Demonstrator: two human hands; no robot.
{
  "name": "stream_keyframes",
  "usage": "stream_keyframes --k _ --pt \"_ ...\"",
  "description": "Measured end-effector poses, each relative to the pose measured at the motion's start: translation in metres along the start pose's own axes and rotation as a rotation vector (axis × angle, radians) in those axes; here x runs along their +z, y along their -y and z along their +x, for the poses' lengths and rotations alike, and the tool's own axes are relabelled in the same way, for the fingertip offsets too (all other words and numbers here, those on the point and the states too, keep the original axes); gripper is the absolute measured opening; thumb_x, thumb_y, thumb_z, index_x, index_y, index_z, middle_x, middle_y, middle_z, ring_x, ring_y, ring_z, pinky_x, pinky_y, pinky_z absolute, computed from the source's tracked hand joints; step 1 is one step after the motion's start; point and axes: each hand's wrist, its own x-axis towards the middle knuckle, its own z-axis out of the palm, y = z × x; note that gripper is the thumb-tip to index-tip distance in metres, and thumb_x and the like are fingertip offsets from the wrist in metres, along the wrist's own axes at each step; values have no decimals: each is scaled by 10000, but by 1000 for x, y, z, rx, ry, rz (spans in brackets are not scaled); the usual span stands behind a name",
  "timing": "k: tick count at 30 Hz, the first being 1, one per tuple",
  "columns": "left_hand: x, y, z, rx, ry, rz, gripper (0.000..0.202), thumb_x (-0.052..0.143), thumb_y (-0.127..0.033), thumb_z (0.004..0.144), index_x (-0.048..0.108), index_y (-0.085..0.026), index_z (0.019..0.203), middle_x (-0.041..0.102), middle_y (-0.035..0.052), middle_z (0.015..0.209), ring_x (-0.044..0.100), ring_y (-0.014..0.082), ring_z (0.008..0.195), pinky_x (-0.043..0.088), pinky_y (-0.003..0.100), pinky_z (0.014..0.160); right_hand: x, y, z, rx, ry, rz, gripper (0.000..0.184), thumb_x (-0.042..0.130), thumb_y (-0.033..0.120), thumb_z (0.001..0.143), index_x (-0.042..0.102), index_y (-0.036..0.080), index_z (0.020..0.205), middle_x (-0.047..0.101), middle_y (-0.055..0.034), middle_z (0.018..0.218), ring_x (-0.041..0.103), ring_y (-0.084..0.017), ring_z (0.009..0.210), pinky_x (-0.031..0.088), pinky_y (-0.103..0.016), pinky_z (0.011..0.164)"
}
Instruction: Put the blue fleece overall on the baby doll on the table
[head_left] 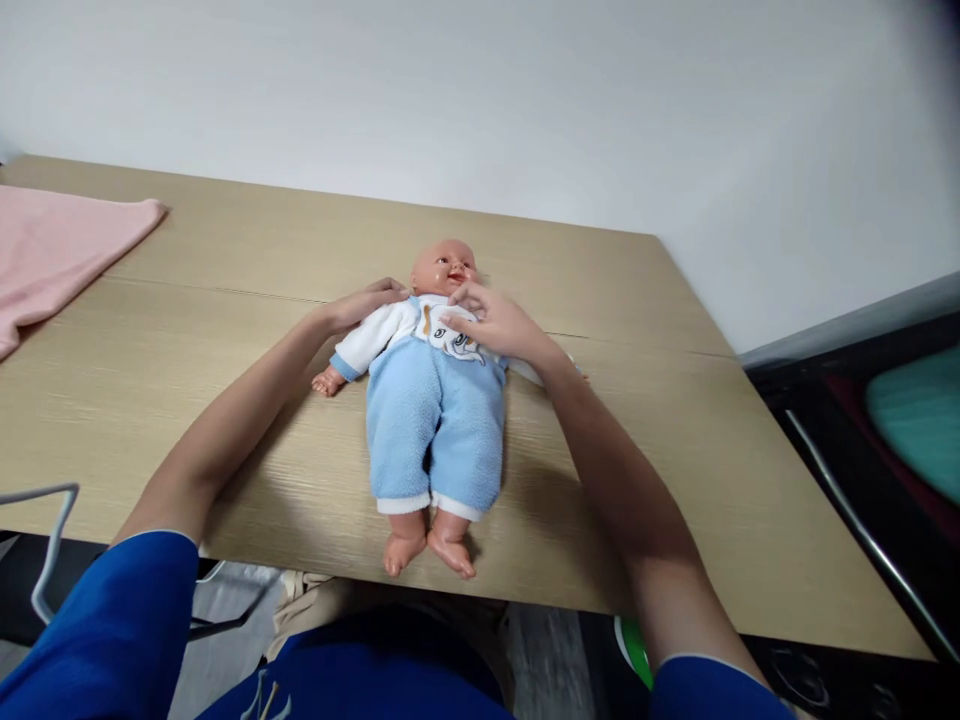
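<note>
A baby doll (435, 420) lies on its back on the wooden table, head away from me and bare feet toward me. Its white top has an animal face on the chest, and the trousers are fluffy light blue. At the doll's shoulder, on the left of the view, my left hand (379, 298) has its fingers closed against the clothing; the fingertips are partly hidden. Over the upper chest, just below the chin, is my right hand (499, 322), thumb and bent fingers apart with nothing visible between them. It covers part of the animal face and the doll's other shoulder.
A pink cloth (60, 245) lies at the table's far left. The wooden table (660, 470) has a seam across it and meets a white wall behind. A dark chair with a teal panel (919, 420) stands at the right. A white bent rod (56, 545) is at the left edge.
</note>
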Motion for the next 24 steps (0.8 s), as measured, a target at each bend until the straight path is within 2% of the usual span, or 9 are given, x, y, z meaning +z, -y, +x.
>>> stream_keyframes --k 2,4,7,10,14,17,20,22,24 --pt "-15 -2 2 -15 55 116 334 1047 -299 845 786 -169 1008 764 88 1037 693 278 989 545 351 880 -10 7 -8 -97 -46 -318 401 861 614 976 754 261 1132 816 -93 1044 753 -359 1026 605 -489 965" --pt "-27 -3 3 -24 93 220 433 1095 -296 767 774 -183 1035 743 80 1043 659 271 963 506 334 842 -13 12 -13 -175 -63 -468 327 785 558 1047 764 257 1173 837 -133 1145 752 -401 1105 587 -523 1015" --pt "-36 -2 4 -53 200 266 443 1087 -272 739 816 -173 1075 768 91 1065 668 277 956 513 323 832 -11 10 -14 -220 -40 -484 278 719 516 1088 748 254 1176 839 -152 1250 744 -401 1161 581 -529 1050" --pt "-35 -1 6 -17 263 262 419 1040 -238 773 860 -167 1145 815 117 1164 717 291 1059 549 320 932 -10 0 -11 -167 -55 -420 240 675 481 1099 717 252 1156 833 -138 1214 748 -367 1121 584 -518 1042" --pt "-33 -1 9 58 280 352 392 1000 -270 806 883 -198 1173 834 119 1270 729 317 1201 536 340 1075 -19 -17 -20 -140 -182 -409 234 657 493 1094 689 267 1145 796 -115 1137 729 -338 1049 595 -529 1033" --pt "-37 -9 9 102 275 434 409 1009 -284 789 885 -193 1168 833 130 1243 730 329 1194 529 356 1074 -33 -35 -46 -165 -304 -469 316 641 563 1102 692 272 1214 777 -144 1225 715 -372 1155 570 -599 1144" --pt "-36 -24 3 176 267 578 373 993 -300 811 872 -194 1148 820 126 1172 711 341 1148 522 430 1129 -58 -62 -87 -125 -279 -517 524 724 674 1038 687 258 1354 754 -195 1371 699 -434 1301 532 -677 1232" --pt "-24 -35 -4 320 227 671 308 939 -352 885 844 -205 1139 803 120 1172 690 359 1190 496 509 1220 -77 -82 -117 -86 -189 -514 684 812 716 973 668 255 1458 730 -223 1477 684 -464 1396 511 -707 1282" --pt "0 -42 -11 482 189 727 277 845 -407 987 804 -212 1180 787 123 1229 674 372 1263 471 565 1280 -93 -100 -141 -32 -147 -466 774 901 725 910 668 279 1498 716 -223 1541 687 -472 1434 539 -714 1277"
